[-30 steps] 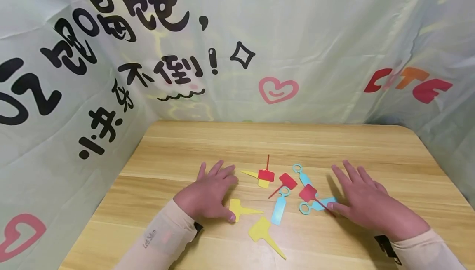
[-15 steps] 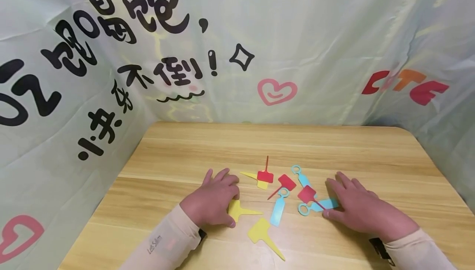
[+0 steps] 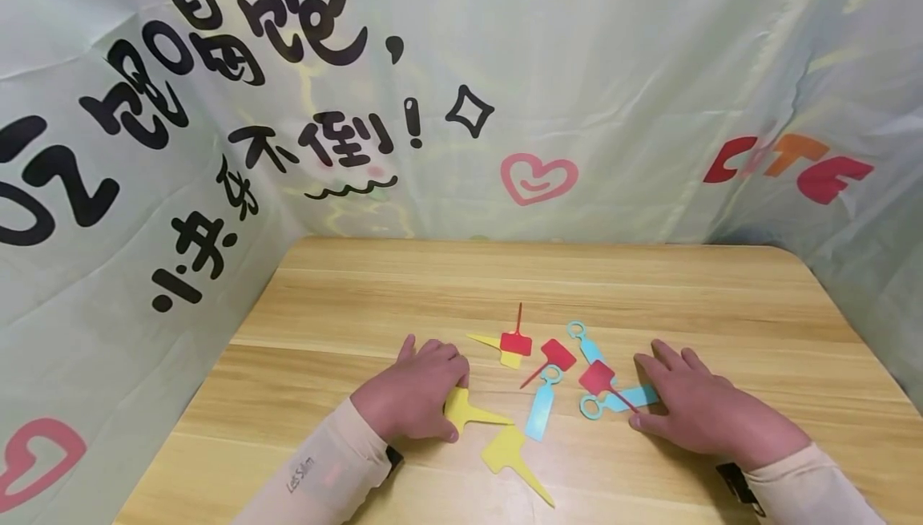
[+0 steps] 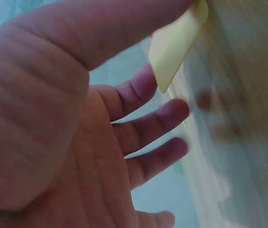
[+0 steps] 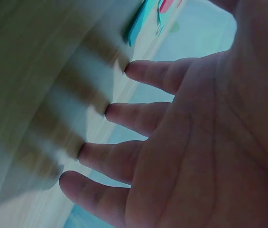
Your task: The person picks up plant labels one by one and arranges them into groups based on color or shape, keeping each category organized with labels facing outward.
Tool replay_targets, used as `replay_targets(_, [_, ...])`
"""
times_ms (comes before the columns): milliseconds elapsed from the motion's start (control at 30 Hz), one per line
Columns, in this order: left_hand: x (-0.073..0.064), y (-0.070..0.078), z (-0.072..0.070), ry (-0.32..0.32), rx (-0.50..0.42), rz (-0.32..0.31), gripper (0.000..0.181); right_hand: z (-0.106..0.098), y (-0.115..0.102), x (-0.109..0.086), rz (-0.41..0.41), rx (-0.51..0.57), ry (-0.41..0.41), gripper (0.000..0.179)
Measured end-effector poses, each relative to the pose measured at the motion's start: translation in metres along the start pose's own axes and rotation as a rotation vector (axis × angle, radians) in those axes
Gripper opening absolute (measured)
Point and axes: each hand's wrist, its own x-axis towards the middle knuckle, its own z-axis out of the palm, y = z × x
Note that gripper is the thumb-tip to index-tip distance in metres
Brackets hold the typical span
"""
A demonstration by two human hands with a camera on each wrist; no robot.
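Note:
My left hand (image 3: 411,393) pinches a yellow T-shaped plant label (image 3: 461,409) by its wide end. In the left wrist view that label (image 4: 176,47) tilts up from the tabletop between thumb and index finger. The right hand (image 3: 710,409) rests its fingertips on the table, fingers extended and spread. Its thumb lies by the stem tip of a red T-shaped label (image 3: 597,378); whether they touch is unclear. Beneath that stem, a blue ring-ended tag (image 3: 638,397) reaches toward the right palm. Another yellow label (image 3: 502,451) lies flat just in front of the pinched one.
Between the hands lie a blue ring-ended tag (image 3: 541,413), a red label (image 3: 558,355) and another red label (image 3: 516,344) overlapping a yellow one (image 3: 510,360). One more blue tag (image 3: 591,348) is partly covered. Printed cloth (image 3: 613,68) surrounds the wooden table (image 3: 404,284).
The left fingers have closed in on the yellow label, and its wide end has lifted into a tilt. My right hand has come down and leftward onto the table, then stayed nearly still.

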Motion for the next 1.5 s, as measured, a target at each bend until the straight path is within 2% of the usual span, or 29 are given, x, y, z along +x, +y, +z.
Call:
replay_targets(267, [0.0, 0.001, -0.004, -0.009, -0.077, 0.021, 0.048, 0.001, 0.001, 0.0, 0.01, 0.017, -0.014, 0.096])
replay_targets(567, [0.002, -0.018, -0.009, 0.011, -0.306, 0.113, 0.031, 0.0, 0.002, 0.0, 0.002, 0.017, -0.011, 0.096])
replay_targets(733, [0.002, -0.023, -0.014, 0.065, -0.33, 0.14, 0.031, -0.001, 0.003, 0.0, 0.003, 0.01, -0.008, 0.096])
replay_targets(900, [-0.002, -0.027, -0.022, 0.1, -0.348, 0.122, 0.035, -0.001, 0.002, 0.0, 0.007, 0.013, -0.01, 0.095])
replay_targets(1133, [-0.012, -0.05, -0.031, 0.124, -0.336, 0.133, 0.043, -0.002, 0.0, -0.001, -0.005, 0.014, 0.004, 0.095])
replay_targets(1300, [-0.018, -0.074, -0.037, 0.058, -0.37, 0.067, 0.044, -0.002, -0.001, -0.002, -0.018, 0.014, 0.03, 0.092])
replay_targets(1400, [-0.021, -0.088, -0.037, 0.014, -0.392, -0.007, 0.036, -0.002, -0.001, -0.003, -0.023, 0.015, 0.036, 0.091])
replay_targets(1500, [-0.021, -0.1, -0.034, 0.006, -0.377, -0.086, 0.028, -0.002, 0.0, -0.002, -0.02, 0.013, 0.031, 0.092])
